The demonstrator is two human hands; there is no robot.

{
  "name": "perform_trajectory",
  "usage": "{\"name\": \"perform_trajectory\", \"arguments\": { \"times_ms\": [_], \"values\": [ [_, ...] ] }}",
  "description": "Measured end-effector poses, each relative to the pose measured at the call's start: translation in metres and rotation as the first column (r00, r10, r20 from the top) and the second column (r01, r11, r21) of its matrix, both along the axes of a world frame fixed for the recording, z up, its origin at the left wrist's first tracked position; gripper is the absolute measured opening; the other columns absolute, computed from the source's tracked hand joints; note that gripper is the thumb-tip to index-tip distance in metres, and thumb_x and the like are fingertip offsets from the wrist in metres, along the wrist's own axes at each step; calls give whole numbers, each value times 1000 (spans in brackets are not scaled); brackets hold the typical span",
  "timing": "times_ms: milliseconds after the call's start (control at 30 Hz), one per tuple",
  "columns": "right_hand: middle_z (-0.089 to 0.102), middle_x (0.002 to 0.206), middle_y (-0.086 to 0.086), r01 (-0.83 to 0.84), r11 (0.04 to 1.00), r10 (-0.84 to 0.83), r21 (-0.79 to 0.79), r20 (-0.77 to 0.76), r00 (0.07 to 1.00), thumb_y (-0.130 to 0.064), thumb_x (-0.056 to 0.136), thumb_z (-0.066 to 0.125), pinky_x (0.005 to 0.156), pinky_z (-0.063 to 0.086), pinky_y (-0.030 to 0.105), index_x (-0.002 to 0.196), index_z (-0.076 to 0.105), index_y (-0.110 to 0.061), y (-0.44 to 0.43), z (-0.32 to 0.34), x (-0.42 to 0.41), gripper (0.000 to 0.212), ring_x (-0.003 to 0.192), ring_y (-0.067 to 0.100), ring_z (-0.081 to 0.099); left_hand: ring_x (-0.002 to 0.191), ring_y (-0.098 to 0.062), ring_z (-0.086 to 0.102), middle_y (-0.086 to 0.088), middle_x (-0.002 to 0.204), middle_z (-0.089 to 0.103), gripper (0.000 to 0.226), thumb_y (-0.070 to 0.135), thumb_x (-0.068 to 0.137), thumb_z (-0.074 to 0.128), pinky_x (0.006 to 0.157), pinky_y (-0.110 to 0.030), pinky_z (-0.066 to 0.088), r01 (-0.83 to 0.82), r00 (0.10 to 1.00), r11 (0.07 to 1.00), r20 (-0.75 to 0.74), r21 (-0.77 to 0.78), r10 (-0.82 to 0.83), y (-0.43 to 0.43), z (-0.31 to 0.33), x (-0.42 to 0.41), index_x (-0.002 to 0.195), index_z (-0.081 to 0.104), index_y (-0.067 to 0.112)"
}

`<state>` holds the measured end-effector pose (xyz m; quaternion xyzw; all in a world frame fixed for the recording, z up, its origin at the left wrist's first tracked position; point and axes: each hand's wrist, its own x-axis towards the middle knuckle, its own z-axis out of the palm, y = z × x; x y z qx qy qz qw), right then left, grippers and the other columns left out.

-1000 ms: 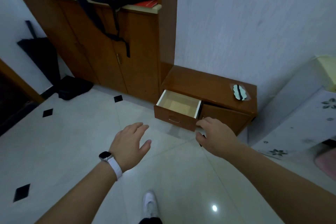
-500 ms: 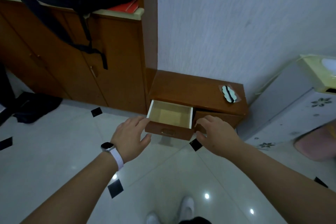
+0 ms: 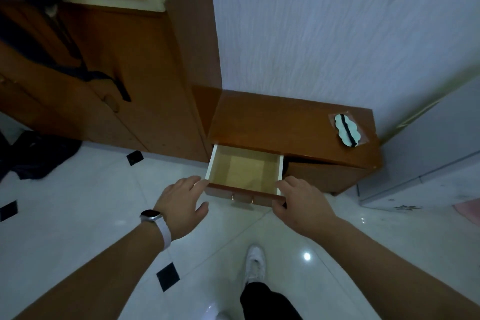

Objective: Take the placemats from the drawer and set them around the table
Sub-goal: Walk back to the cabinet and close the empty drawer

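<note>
Brown wooden drawer (image 3: 244, 174) open between my grips: left grip (image 3: 181, 202) spread beside it, right grip (image 3: 302, 202) clasps its corner.

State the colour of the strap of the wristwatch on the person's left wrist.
Plain white: the smooth white watch strap shows best in the head view.

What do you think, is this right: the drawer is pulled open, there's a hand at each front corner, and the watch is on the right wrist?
Not quite. The head view shows the watch on the left wrist, not the right. The rest holds: the drawer is pulled open, with the left hand and the right hand at its front corners.
</note>
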<state>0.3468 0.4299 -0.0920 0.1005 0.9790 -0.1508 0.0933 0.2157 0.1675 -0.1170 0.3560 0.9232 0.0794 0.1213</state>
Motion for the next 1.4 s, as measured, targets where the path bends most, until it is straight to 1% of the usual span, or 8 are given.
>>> {"name": "perform_trajectory", "arguments": {
  "times_ms": [233,367,533,600,767,900,1033,1400],
  "values": [
    [57,113,0,3,1000,-3,0,88,996,-39,90,50,78,47,35,124,56,-18,46,-62,-60,40,101,22,54,108,-32,60,-11,123,63,62,46,79,35,86,-44,50,18,999,998,45,-54,-15,49,-66,-61,123,62,12],
    [56,114,1,-15,1000,16,-12,116,993,-39,89,50,79,43,34,121,55,-19,46,-109,-83,38,104,24,53,123,-28,50,-8,139,51,57,40,86,50,97,-41,43,82,996,989,49,-125,-77,59,-114,-88,138,48,15],
    [58,112,3,-9,1000,10,-12,90,996,-38,85,52,77,47,37,122,56,-19,37,-191,-100,42,101,26,55,137,-27,36,-9,150,39,63,39,87,55,106,-42,36,114,993,983,-13,-143,-117,66,-194,-115,145,37,18],
    [55,117,2,-8,1000,8,-2,93,996,-41,85,52,80,48,37,126,52,-20,36,-227,-107,45,106,24,54,142,-28,27,-9,155,32,68,43,87,56,110,-44,30,84,995,980,-43,-178,-93,64,-235,-121,147,34,19],
    [46,138,3,-23,999,19,48,80,997,-51,84,60,96,44,40,143,37,-22,43,-319,-126,69,123,24,47,143,-33,27,-13,156,30,80,58,80,60,110,-50,29,62,990,978,-109,-198,-85,56,-338,-138,147,37,18],
    [34,151,4,-71,996,69,55,31,997,-58,81,63,107,37,41,150,27,-25,44,-369,-138,84,135,26,36,144,-31,23,-13,156,30,91,75,78,43,112,-50,28,78,983,991,-158,-106,-95,57,-391,-153,147,35,17],
    [24,157,6,-150,981,150,124,8,989,-63,78,64,114,25,41,151,24,-27,42,-410,-139,91,143,27,25,143,-31,26,-14,154,32,98,85,77,32,112,-51,25,204,960,979,-195,0,-200,59,-416,-171,148,34,17],
    [31,154,12,-76,972,103,220,-113,988,-70,69,68,114,24,49,148,34,-21,61,-442,-150,98,142,31,27,141,-36,30,-19,153,32,105,87,72,39,108,-54,29,334,894,937,-350,101,-281,74,-436,-203,147,35,13]
  ]
}}
